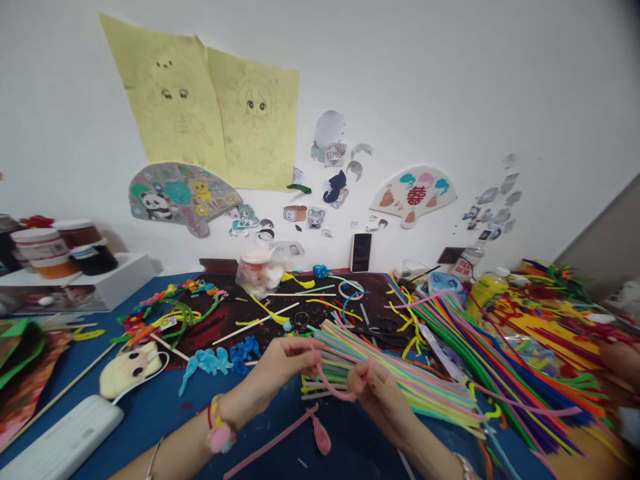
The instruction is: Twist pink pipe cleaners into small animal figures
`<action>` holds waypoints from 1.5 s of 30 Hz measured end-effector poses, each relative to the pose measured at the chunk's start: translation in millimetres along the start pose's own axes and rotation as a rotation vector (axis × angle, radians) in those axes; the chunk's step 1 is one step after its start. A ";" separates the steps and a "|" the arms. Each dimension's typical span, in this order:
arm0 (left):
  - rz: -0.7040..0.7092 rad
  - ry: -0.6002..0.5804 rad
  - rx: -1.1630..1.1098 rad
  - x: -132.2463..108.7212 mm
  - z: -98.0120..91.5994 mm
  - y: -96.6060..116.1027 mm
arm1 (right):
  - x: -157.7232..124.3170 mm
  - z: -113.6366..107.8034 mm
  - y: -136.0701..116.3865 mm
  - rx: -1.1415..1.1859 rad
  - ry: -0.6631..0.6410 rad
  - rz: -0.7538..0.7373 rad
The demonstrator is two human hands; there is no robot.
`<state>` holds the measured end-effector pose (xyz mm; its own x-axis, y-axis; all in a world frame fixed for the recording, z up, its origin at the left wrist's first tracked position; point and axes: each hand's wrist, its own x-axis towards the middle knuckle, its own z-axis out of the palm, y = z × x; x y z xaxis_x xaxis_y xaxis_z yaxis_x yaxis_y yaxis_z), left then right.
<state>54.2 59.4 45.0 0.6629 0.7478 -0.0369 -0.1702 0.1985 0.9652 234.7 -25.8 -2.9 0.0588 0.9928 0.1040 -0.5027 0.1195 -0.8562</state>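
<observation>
We note left hand (280,367) and right hand (377,393) both pinched closed on a pink pipe cleaner (330,390), bent into a loop between them. Pastel pipe cleaners (400,377) lie just beyond, on the blue counter (150,417).

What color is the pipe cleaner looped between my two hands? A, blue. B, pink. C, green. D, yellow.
B. The pipe cleaner pinched between the left hand and the right hand is pink, and it sags in a bent loop.
</observation>
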 end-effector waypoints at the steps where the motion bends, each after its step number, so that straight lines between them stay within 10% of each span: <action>1: -0.021 -0.035 0.083 -1.5 2.3 -0.1 | 0.4 -1.3 0.7 -0.029 -0.001 0.011; 8: -0.057 -0.106 0.196 -6.3 9.3 -6.6 | 2.2 3.5 -1.8 -0.402 -0.031 0.024; 45: -0.272 -0.074 -0.055 -8.0 12.5 -17.3 | -8.3 9.1 13.1 -0.585 0.038 -0.052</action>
<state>60.9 42.1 31.8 0.7404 0.6149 -0.2715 -0.0172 0.4211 0.9069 219.8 -32.5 -10.3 0.1073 0.9837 0.1444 0.0601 0.1385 -0.9885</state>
